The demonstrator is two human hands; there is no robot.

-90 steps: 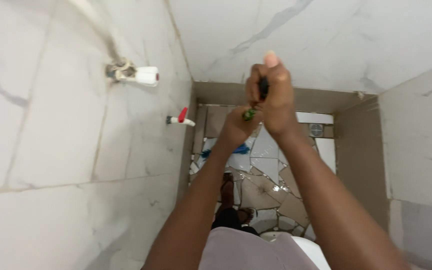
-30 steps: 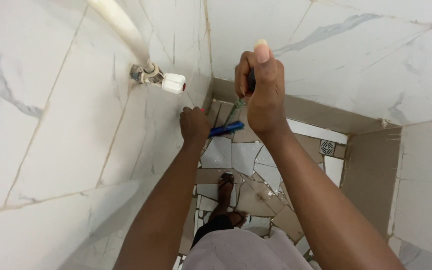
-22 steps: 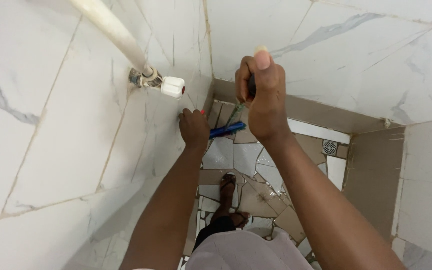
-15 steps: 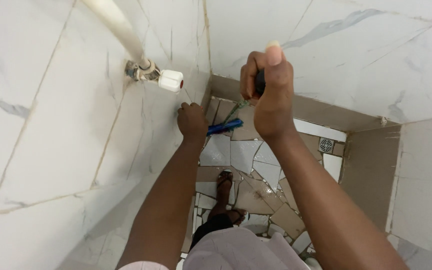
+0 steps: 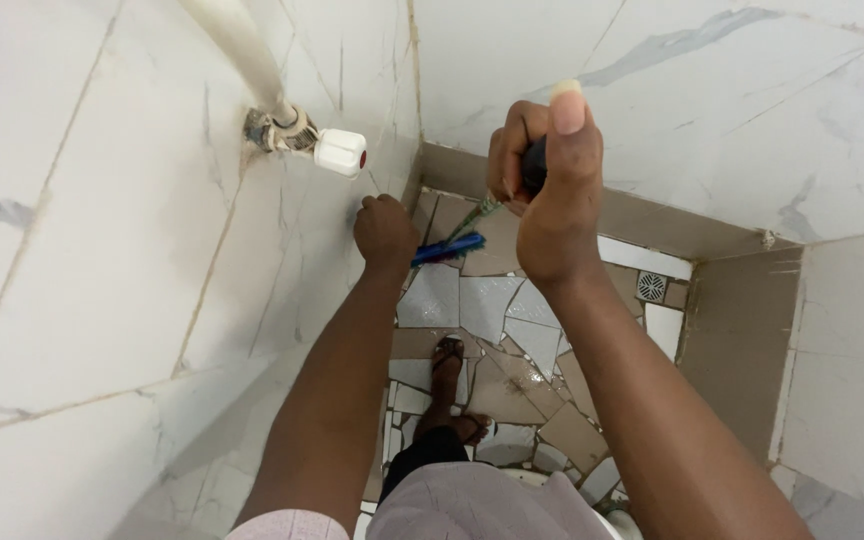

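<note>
white marbled wall tiles (image 5: 82, 260) on every side, broken-tile mosaic floor (image 5: 497, 330) far below with a small square drain (image 5: 651, 287) in the corner and a sandalled foot (image 5: 449, 385) planted on it. off the left wall, a pale pipe (image 5: 237, 45) running down into a metal fitting with a white tap knob (image 5: 340, 152), red-dotted on its end. right hand (image 5: 550, 190) raised, fist wrapped around a dark handle (image 5: 535, 165), thumb laid straight along the top, a thin greenish shaft (image 5: 474, 215) slanting down from the fist toward the left wall. left hand (image 5: 385, 230) curled shut below the knob, knuckles near or against the tile, gripping a blue tool (image 5: 449, 248) that sticks out to the right; cannot tell what kind, nor whether the two tools touch. probably both light, rigid, hard-plastic handled, unlikely to bend or break. smooth handles likely slippery if wet, so best taken full-fisted around the thick handle, as the right hand does, rather than by the thin shaft.
</note>
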